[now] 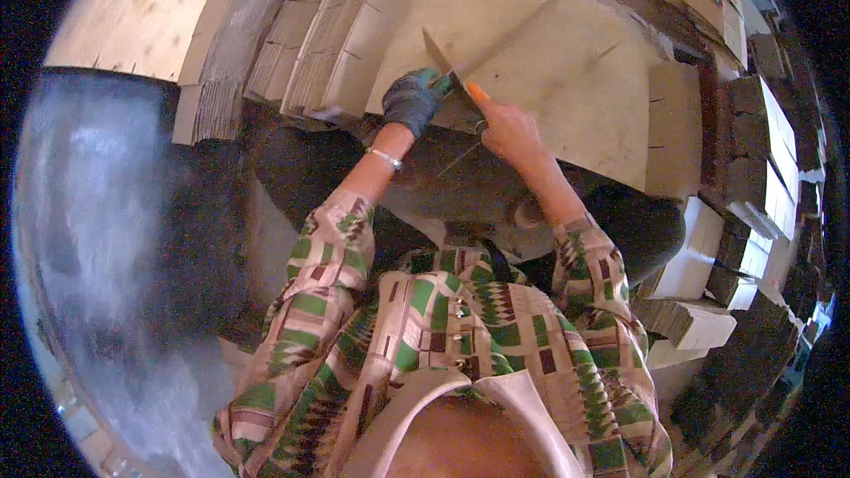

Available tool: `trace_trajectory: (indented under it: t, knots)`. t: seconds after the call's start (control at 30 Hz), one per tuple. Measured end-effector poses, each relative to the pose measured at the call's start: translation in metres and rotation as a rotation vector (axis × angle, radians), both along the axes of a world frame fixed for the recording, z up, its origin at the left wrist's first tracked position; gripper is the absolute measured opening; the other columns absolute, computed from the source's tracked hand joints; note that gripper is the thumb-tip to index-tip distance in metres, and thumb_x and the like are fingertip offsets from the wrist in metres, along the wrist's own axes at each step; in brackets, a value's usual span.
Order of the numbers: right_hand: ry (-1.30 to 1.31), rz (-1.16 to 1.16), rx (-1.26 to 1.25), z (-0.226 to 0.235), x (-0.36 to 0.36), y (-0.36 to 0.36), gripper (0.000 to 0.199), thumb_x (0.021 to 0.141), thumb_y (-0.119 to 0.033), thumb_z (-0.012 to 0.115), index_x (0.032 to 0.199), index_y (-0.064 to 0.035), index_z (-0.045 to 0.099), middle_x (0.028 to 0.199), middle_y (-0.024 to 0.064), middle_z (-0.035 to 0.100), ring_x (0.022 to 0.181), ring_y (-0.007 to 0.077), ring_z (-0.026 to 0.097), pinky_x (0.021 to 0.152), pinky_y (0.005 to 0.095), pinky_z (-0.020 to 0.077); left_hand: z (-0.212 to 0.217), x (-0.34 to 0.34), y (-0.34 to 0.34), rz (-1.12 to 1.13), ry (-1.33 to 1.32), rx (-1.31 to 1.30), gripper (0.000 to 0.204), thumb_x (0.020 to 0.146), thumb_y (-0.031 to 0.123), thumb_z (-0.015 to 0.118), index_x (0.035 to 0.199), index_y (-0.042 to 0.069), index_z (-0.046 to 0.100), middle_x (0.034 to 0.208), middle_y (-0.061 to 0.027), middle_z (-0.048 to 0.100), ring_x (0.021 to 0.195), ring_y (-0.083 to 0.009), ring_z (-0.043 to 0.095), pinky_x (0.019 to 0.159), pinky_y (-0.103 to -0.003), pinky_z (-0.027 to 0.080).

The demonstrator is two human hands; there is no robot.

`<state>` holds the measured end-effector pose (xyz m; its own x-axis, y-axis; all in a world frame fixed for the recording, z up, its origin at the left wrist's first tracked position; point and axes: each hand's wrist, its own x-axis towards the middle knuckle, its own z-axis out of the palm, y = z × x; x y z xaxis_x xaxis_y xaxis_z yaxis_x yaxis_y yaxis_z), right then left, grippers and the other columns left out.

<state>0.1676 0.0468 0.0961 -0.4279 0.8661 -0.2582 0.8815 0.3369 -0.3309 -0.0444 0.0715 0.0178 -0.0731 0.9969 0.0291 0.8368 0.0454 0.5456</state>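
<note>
At the near edge of a pale board (558,119), the right hand (513,134) has its fingers curled round a knife (438,51), the blade slanting up and left over the board. An orange patch (478,94) shows at those fingers, perhaps handle or finger covering. The dark-gloved left hand (411,104) is beside the blade; whether its bent fingers grip anything, I cannot tell. Slotted cardboard pieces (341,40) stand farther left.

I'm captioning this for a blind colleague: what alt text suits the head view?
A person's right hand holds a slim, pointed metal blade beside their left hand, which wears a dark grey glove, at a pale wood-like worktop. Stacked flat brown cardboard pieces stand at the upper left.
</note>
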Motion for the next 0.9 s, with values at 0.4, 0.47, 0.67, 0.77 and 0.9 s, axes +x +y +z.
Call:
trace_trajectory:
  t: [0.4,0.47,0.67,0.77,0.9]
  knots:
    - [-0.032,-0.022,0.376,-0.021,0.046,0.009,0.035,0.067,-0.002,0.070,0.101,-0.0088,0.066,0.120,0.0169,0.062,0.124,0.0373,0.054,0.105,0.0469,0.0434,0.015,0.020,0.040,-0.141,0.516,0.074,0.036,0.090,0.046,0.052,0.102,0.021,0.075,0.111,-0.0038,0.072,0.130,-0.0298,0.050,0.110,-0.061,0.027]
    - [0.073,0.068,0.498,-0.022,0.026,-0.006,0.046,0.067,0.000,0.069,0.111,-0.0091,0.064,0.120,0.0171,0.063,0.124,0.0376,0.054,0.106,0.0457,0.0431,0.013,0.007,0.029,-0.155,0.522,0.101,0.031,0.088,0.041,0.057,0.098,0.016,0.074,0.116,-0.0067,0.070,0.128,-0.0319,0.051,0.109,-0.059,0.030]
    - [0.261,-0.076,0.497,-0.032,0.073,-0.001,0.059,0.077,-0.002,0.062,0.135,-0.0055,0.053,0.130,0.0165,0.057,0.122,0.0366,0.053,0.100,0.0496,0.0457,-0.001,-0.011,0.018,-0.156,0.440,0.199,0.038,0.087,0.045,0.067,0.110,0.014,0.071,0.128,-0.0070,0.065,0.132,-0.0322,0.049,0.114,-0.058,0.025]
    - [-0.248,-0.391,0.593,-0.017,0.167,0.024,0.058,0.085,-0.008,0.062,0.140,0.0009,0.046,0.135,0.0181,0.054,0.118,0.0372,0.058,0.095,0.0484,0.0483,0.024,0.005,0.013,-0.152,0.388,0.352,0.048,0.089,0.047,0.065,0.121,0.011,0.066,0.131,-0.0119,0.063,0.130,-0.0343,0.050,0.112,-0.055,0.030]
    - [-0.736,-0.731,0.463,0.019,0.281,0.023,0.033,0.085,-0.015,0.070,0.116,-0.0095,0.061,0.108,0.0164,0.065,0.105,0.0283,0.067,0.085,0.0458,0.0564,0.058,0.048,0.012,-0.242,0.274,0.257,0.059,0.091,0.052,0.060,0.129,0.007,0.061,0.133,-0.0180,0.060,0.130,-0.0363,0.050,0.111,-0.051,0.035]
